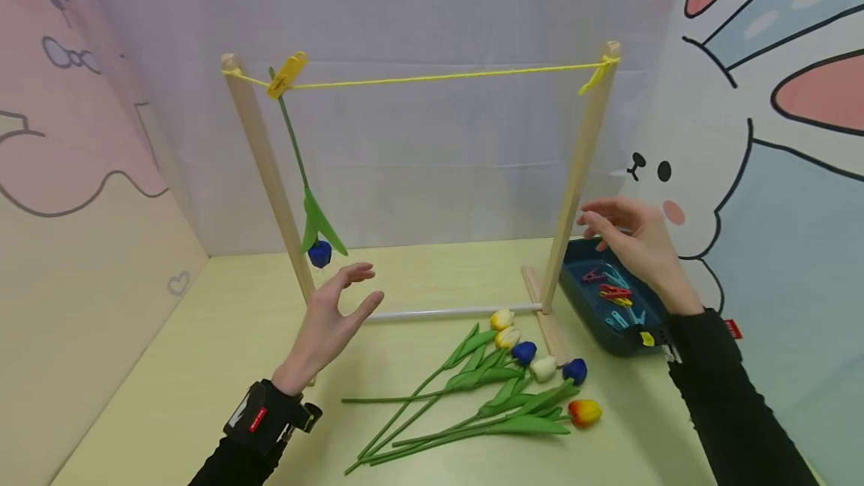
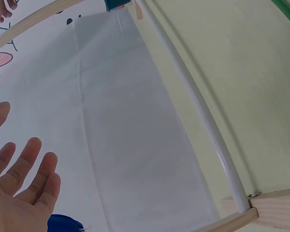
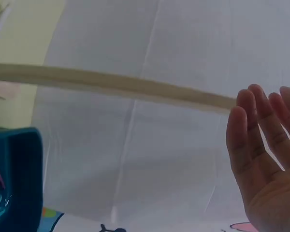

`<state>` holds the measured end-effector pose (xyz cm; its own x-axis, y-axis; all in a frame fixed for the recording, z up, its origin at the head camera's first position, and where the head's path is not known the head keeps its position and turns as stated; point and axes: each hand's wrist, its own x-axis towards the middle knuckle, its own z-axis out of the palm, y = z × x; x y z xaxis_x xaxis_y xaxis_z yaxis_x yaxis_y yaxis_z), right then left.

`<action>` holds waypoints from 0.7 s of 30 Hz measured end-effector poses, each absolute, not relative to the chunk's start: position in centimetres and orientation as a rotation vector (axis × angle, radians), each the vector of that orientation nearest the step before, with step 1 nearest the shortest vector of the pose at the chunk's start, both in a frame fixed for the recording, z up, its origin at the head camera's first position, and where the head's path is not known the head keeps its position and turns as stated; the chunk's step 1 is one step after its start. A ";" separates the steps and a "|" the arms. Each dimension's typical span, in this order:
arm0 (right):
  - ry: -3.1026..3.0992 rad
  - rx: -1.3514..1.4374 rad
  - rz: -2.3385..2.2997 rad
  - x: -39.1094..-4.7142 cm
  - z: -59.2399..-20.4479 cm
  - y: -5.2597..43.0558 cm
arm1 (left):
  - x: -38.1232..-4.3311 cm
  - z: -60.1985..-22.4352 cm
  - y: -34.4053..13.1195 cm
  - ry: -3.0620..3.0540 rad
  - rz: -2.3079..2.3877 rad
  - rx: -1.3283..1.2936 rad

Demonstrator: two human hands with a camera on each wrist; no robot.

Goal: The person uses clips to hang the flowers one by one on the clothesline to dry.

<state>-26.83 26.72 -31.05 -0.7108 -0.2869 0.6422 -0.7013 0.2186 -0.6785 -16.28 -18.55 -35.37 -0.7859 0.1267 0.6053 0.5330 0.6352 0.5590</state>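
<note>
Near you on the counter [image 1: 155,388], the loose tulips [image 1: 496,375] overlap. Your left hand [image 1: 331,325] has fingers spread, holding nothing, near the hanging blue tulip [image 1: 310,208]; your right hand [image 1: 634,238], also empty with relaxed fingers, is by the right-hand tray [image 1: 594,321] of clips [image 1: 616,292]. Best, probably: free one stem gently, then pinch its end firmly onto the far cord [image 1: 432,79], right of the yellow clip [image 1: 286,76].

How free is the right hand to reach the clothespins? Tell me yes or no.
Probably yes: the right hand looks empty near the open-topped blue tray, and nothing seen covers the clothespins.
</note>
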 end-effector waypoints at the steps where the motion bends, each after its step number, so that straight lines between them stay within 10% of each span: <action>1: -2.192 0.828 1.408 -25.3 -30.2 26.3 | -16.2 -35.6 -18.5 -2.352 -1.030 -0.512; 21: -2.889 0.472 0.829 -25.7 -37.9 32.8 | -15.3 -39.1 -17.1 -2.840 -1.076 -0.622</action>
